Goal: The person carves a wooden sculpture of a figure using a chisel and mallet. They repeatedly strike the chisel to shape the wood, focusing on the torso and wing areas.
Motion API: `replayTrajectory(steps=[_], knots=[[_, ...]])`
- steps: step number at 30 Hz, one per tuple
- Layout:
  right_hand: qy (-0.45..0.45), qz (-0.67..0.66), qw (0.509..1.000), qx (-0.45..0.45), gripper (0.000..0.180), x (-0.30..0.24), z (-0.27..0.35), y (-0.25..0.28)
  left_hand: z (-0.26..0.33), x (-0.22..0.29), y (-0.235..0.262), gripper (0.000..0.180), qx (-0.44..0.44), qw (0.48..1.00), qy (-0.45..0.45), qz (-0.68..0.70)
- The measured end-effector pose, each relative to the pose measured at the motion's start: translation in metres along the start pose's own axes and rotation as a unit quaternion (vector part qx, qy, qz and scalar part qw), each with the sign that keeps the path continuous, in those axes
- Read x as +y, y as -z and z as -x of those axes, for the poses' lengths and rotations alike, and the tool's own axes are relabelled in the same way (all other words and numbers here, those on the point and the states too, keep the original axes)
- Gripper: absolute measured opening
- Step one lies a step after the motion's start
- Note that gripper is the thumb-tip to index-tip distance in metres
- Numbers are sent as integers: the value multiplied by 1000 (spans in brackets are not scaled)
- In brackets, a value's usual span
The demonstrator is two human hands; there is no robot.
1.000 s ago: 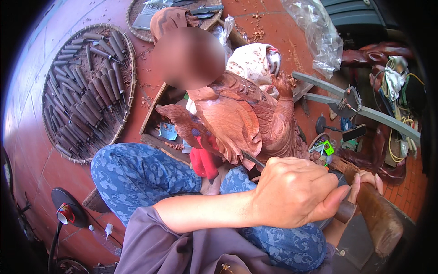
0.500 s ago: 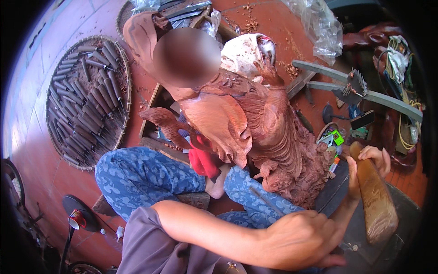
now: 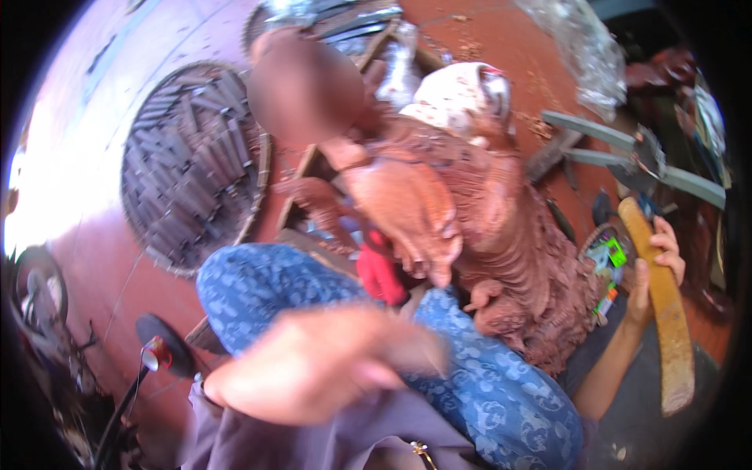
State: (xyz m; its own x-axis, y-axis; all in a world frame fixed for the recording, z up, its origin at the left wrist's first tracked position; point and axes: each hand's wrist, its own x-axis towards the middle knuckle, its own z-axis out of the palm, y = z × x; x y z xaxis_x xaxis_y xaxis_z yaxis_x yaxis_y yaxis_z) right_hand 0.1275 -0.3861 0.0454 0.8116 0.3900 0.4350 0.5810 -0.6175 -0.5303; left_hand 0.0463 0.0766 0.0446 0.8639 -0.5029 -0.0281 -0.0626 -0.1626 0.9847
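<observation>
My right hand, at the right, is wrapped round the upper part of a long, flat, slightly curved tan block, which looks like a worn whetstone. In front of my lap my left hand is badly smeared by motion. A brownish streak runs from its fingers to the right; whether it is a held tool I cannot make out. Beyond my knees leans a large carved reddish-brown wooden figure with flowing folds, its lower end beside my right leg.
A round woven tray full of dark-handled carving tools lies at the left. A red cloth lies by the figure. Grey bars, clear plastic sheeting and a small basket with green items are on the right. A black stand stands lower left.
My left hand has swung left, away from the tan block, to above my lap. The block is turned more edge-on in my right hand. The view has shifted, so the scene sits further right.
</observation>
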Motion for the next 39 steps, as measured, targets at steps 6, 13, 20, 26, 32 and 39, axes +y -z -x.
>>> replayTrajectory(steps=[6, 13, 20, 26, 32, 39], knots=[[-107, -48, 992, 40, 44, 40, 2, -14, 41, -111, 180, 31, 562, 805, 155, -109], [-96, -114, 989, -9, 43, 40, 0, -51, 87, -307, 209, 56, 474, 648, 461, -378], [-105, -136, 985, 1, 46, 31, 2, -54, 30, -296, 168, 39, 407, 680, 368, -486], [-115, -165, 979, 22, 46, 17, -4, -70, 37, -326, 179, 52, 305, 663, 455, -511], [-85, -97, 992, 13, 43, 11, -6, -65, 44, -222, 181, 36, 539, 775, 306, -125], [-46, 10, 998, -35, 47, 18, -11, -51, -2, 5, 31, 25, 383, 842, -316, 209]])
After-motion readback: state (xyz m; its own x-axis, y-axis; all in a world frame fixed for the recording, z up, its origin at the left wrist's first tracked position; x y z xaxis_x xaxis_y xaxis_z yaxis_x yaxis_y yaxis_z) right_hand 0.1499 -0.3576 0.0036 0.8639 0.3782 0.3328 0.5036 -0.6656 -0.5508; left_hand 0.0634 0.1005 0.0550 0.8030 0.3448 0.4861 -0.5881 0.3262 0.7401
